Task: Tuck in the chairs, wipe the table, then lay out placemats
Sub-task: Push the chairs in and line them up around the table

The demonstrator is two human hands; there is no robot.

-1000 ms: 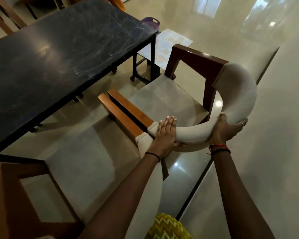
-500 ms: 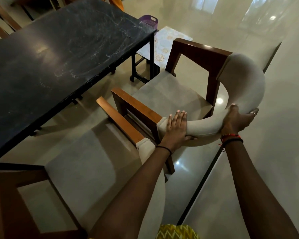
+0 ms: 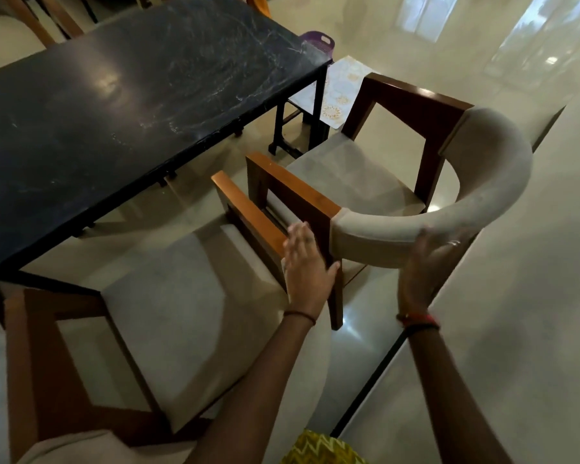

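Observation:
A black marble table (image 3: pixel 131 112) fills the upper left. To its right stands a wooden chair with a curved beige backrest (image 3: pixel 482 195) and a grey seat, angled toward the table's corner. My right hand (image 3: pixel 426 266), blurred, holds the underside of that backrest with the thumb on its front. My left hand (image 3: pixel 307 262) hovers with straight fingers between this chair's arm and the arm of a second chair (image 3: pixel 168 313), holding nothing. The second chair stands at the lower left, its seat partly under the table edge. A patterned placemat (image 3: pixel 342 92) lies on a low stand past the table's corner.
A purple basket (image 3: pixel 318 41) sits behind the table's far corner. More chairs (image 3: pixel 24 25) stand at the far side, top left. Glossy tiled floor (image 3: pixel 482 329) stretches to the right. The two near chairs' arms almost touch.
My left hand has come off the backrest's left end and now hovers free. The right chair has shifted further from me, toward the table corner, with my right hand still on it.

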